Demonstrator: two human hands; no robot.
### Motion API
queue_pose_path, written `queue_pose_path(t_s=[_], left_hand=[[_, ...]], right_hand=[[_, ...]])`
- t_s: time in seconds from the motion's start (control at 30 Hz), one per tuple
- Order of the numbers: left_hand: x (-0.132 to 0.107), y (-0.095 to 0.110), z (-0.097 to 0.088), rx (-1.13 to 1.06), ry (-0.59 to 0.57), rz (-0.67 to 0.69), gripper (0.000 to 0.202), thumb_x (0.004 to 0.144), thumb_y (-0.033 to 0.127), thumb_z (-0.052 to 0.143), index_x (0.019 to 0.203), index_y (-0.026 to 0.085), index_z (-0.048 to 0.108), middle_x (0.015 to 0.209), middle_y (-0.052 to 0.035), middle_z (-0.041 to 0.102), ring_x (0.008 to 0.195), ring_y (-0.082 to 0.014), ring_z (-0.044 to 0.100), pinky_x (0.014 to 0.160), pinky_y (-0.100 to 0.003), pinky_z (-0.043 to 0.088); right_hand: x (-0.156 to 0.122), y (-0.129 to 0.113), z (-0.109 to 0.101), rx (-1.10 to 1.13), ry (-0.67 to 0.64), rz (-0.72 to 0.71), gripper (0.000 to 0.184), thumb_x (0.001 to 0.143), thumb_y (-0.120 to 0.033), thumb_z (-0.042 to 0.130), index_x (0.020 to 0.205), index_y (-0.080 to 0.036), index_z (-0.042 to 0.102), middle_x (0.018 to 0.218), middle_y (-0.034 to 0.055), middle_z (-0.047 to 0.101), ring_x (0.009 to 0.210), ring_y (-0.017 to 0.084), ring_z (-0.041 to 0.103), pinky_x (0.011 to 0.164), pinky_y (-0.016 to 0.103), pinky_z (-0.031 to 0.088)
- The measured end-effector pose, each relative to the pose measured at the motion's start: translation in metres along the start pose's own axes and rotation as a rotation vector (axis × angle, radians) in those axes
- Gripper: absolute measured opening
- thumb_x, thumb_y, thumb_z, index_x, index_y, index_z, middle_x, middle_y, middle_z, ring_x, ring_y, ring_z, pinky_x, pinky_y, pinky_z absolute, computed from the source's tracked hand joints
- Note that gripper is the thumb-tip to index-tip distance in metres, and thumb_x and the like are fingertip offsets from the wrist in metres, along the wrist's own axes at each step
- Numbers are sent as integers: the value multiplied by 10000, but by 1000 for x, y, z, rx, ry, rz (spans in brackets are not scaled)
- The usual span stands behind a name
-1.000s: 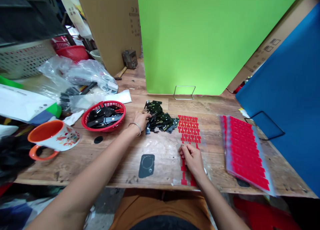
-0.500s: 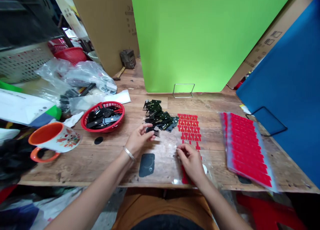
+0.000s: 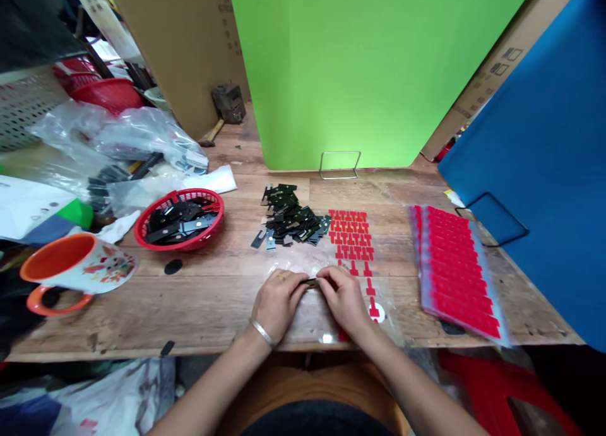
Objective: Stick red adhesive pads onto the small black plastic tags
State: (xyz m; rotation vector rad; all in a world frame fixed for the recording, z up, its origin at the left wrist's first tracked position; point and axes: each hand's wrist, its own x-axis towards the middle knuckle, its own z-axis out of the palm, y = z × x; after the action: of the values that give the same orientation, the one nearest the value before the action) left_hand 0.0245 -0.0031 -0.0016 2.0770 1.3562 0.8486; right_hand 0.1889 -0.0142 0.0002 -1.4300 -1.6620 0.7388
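Near the table's front edge, my left hand [image 3: 277, 300] pinches a small flat black plate [image 3: 310, 282] by its left end. My right hand [image 3: 348, 297] is closed at the plate's other end, thumb and fingertips pressed together. Whether a sticker is under those fingertips is hidden. Beyond my hands lies a loose pile of similar black plates [image 3: 293, 216], some with a notch or hole. A clear sheet of red T-shaped stickers [image 3: 351, 235] lies flat behind and partly beneath my right hand; its lower rows have gaps.
On the left stand a red basket [image 3: 211, 233] of black plates and an orange-and-white mug [image 3: 110, 267]. A stack of red sticker sheets [image 3: 459, 272] lies at right. Green [image 3: 379, 76] and blue [image 3: 534, 146] boards stand behind, with wire stands. Plastic bags crowd the far left.
My left hand has come back from the pile toward me with a black plate. My right hand has shifted slightly left, and both hands now meet at the plate. The view has shifted slightly.
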Motion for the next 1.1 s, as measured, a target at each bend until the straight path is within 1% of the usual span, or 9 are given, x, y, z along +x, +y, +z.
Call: queue_pose_path(t_s=[0.13, 0.33, 0.43, 0.5, 0.6, 0.67, 0.83, 1.0, 1.1], left_hand=[[-1, -2, 4, 141, -2, 80, 151, 820, 234, 485, 829, 211, 634, 782, -66, 597, 821, -206, 519, 750, -339, 422], [3, -1, 2, 120, -54, -13, 130, 812, 259, 492, 788, 198, 604, 775, -55, 603, 805, -208, 539, 744, -346, 417], [10, 1, 1, -71, -54, -167, 133, 795, 307, 519, 786, 199, 597, 775, -41, 633, 762, -194, 578, 723, -336, 434], [18, 5, 4, -359, -62, -322, 144, 782, 328, 536, 788, 186, 563, 749, -37, 653, 733, -181, 607, 703, -322, 459], [31, 13, 13, -825, -113, -539, 180, 747, 316, 584, 800, 159, 514, 728, -54, 672, 711, -166, 637, 685, -303, 497], [40, 20, 20, -971, -128, -618, 218, 708, 286, 633, 818, 139, 517, 719, -67, 676, 680, -152, 641, 667, -285, 512], [59, 26, 36, -1056, -73, -675, 234, 661, 205, 686, 797, 129, 512, 659, -53, 668, 606, -133, 643, 589, -240, 528], [80, 25, 52, -1044, -27, -618, 177, 709, 177, 641, 772, 135, 481, 660, -35, 652, 541, -111, 629, 532, -222, 523], [90, 24, 61, -1039, -23, -610, 136, 737, 138, 603, 761, 138, 470, 649, -23, 638, 532, -102, 620, 510, -212, 518]], right_hand=[[-1, 4, 3, -172, -59, -101, 132, 816, -156, 475, 778, -207, 591, 778, 48, 601, 797, 192, 513, 727, 298, 397], [8, 9, -6, -104, -66, -57, 106, 794, -154, 506, 847, -197, 587, 796, 35, 599, 774, 172, 530, 705, 270, 405], [23, 23, -22, -100, 54, -4, 132, 782, -139, 491, 859, -185, 589, 811, 39, 598, 772, 169, 536, 710, 271, 404], [35, 35, -33, -178, 128, 6, 132, 766, -116, 485, 809, -179, 592, 815, 46, 591, 782, 175, 529, 732, 283, 397], [50, 48, -42, -300, 130, 13, 136, 739, -87, 485, 758, -172, 589, 785, 52, 569, 759, 177, 515, 718, 283, 391], [57, 53, -44, -360, 96, 22, 132, 724, -79, 492, 746, -167, 588, 796, 59, 559, 762, 175, 510, 717, 278, 388], [70, 60, -44, -433, -2, 72, 103, 688, -82, 524, 720, -165, 576, 776, 46, 545, 690, 147, 501, 650, 243, 378], [78, 63, -46, -445, -22, 84, 124, 650, -57, 534, 690, -169, 571, 686, 23, 541, 655, 141, 486, 614, 229, 360], [74, 60, -46, -455, -8, 81, 140, 669, -75, 534, 757, -165, 595, 745, 42, 553, 694, 152, 491, 631, 236, 364]])
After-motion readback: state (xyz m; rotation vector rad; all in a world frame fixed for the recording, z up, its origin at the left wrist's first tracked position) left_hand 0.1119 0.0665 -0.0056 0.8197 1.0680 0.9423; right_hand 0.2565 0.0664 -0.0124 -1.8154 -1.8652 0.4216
